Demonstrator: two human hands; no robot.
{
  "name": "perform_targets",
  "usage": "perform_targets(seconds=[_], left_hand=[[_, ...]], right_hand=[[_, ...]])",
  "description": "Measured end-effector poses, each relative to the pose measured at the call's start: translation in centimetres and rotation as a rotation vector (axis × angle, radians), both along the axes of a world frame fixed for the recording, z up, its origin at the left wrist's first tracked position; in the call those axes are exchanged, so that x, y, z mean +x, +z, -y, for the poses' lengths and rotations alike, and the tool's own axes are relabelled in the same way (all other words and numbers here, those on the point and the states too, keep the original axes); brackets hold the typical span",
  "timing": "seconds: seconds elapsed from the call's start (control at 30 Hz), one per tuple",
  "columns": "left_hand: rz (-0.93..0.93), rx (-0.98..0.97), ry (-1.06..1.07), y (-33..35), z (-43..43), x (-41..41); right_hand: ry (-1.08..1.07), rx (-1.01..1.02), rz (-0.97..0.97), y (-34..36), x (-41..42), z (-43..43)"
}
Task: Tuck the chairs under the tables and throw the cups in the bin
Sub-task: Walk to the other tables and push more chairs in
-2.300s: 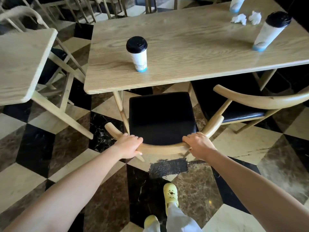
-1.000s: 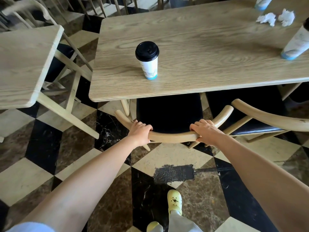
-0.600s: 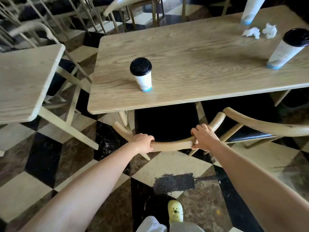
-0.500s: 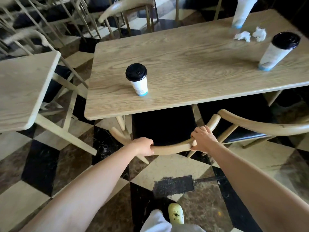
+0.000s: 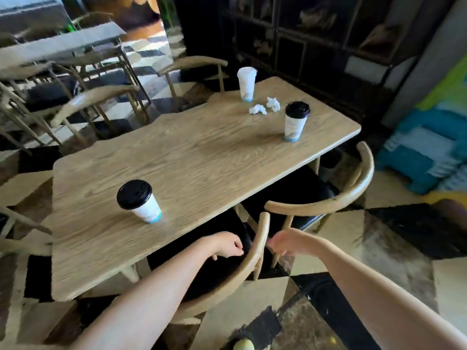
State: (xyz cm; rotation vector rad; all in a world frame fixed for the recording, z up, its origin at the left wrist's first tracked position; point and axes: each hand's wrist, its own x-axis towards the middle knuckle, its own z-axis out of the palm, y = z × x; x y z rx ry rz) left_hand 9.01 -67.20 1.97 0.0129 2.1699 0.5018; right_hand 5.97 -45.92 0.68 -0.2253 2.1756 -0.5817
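Both grips have come off the curved back rail of the near chair (image 5: 255, 251), and the view has swung rightward. The left grip (image 5: 228, 246) hangs released over the dark seat, fingers loosely curled on nothing. The right grip (image 5: 285, 245) sits just beside the rail's tip and looks empty too, though blur hides any contact. That seat now lies mostly beneath the counter (image 5: 202, 160), so this chair reads as tucked. The second chair (image 5: 316, 209) probably comes next. The near cup (image 5: 139, 200), lidded cup (image 5: 295, 121) and lidless cup (image 5: 246, 83) stand on the counter.
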Motion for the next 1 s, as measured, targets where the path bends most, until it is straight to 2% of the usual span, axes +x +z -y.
perform_targets(seconds=[0.17,0.37,0.63,1.0], left_hand=[[0.002,0.027,-0.176,1.7,-6.2,-4.6],[-0.058,0.054,-0.437,2.7,-18.1,-8.8],[-0.137,-0.052,-0.735,-0.8,-36.2,-13.3],[-0.078,-0.049,-0.787,-2.3,-51.0,-19.8]], right_hand=[[-0.111,0.070,0.112,1.3,0.2,-7.5],[-0.299,0.099,0.182,2.3,-0.3,-18.3],[-0.327,0.242,0.214,2.5,-2.2,-34.4],[-0.334,0.289,0.185,0.7,-6.4,-48.6]])
